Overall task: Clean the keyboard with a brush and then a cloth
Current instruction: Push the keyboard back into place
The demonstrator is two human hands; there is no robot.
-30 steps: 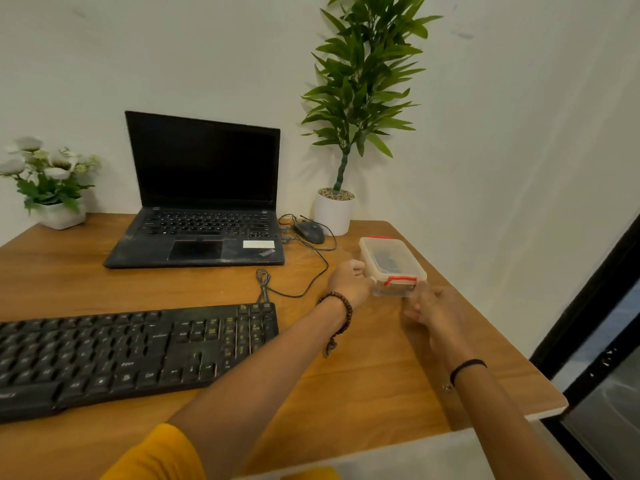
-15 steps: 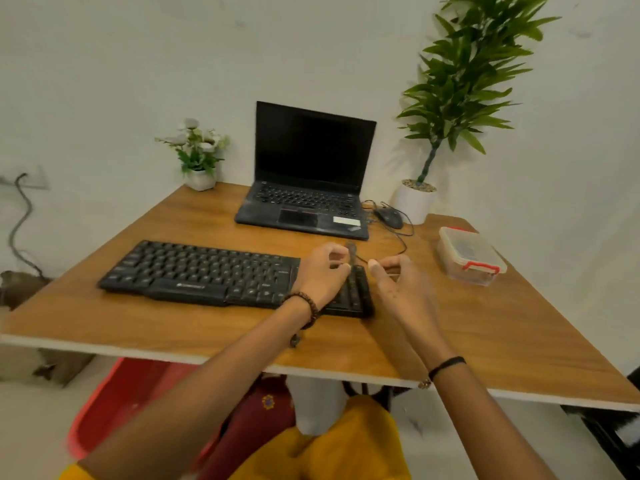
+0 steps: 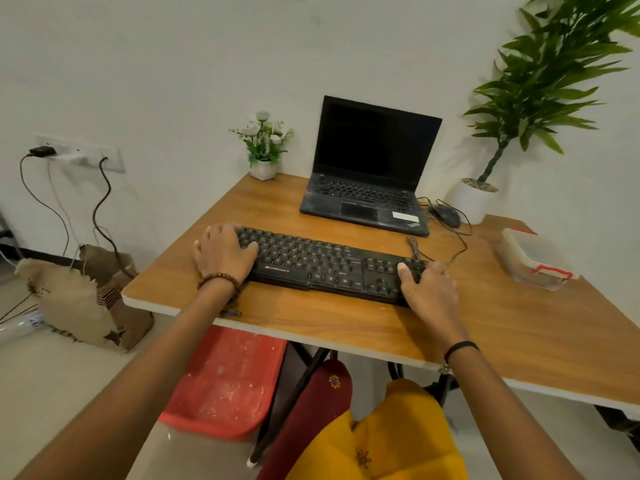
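The black keyboard point(image 3: 325, 268) lies in the middle of the frame, flat on the brown wooden tabletop point(image 3: 346, 327). It is long and thin, with rows of small bumpy keys. The left hand point(image 3: 225, 252) holds its left end, with the thumb on the keys and the fingers bent round the edge. The right hand point(image 3: 427, 287) holds the right end the same way, thumb on top. So both hands are closed on the keyboard, one at each end. The left wrist wears a bracelet point(image 3: 220, 280) of round brown beads, and the right wrist wears a thin black band point(image 3: 460, 348). Above the keyboard in the frame stands an open black laptop point(image 3: 370, 174) with a dark, flat screen. To the left of the laptop is a little white pot of flowers point(image 3: 263, 143). At the upper right a tall plant point(image 3: 540, 81) with long pointed green leaves grows from a round white pot point(image 3: 472, 199). A smooth black mouse point(image 3: 446, 216) sits just beside that pot, and its thin wire curls over the wood. At the right edge of the frame is a cloudy plastic box point(image 3: 533, 261) with a red clip; I cannot tell what is inside. Under the tabletop is a red plastic thing point(image 3: 225, 379) with white specks. At the left, rough tan bags point(image 3: 76, 299) slump on the floor below a wall socket point(image 3: 79, 154) with wires hanging down.
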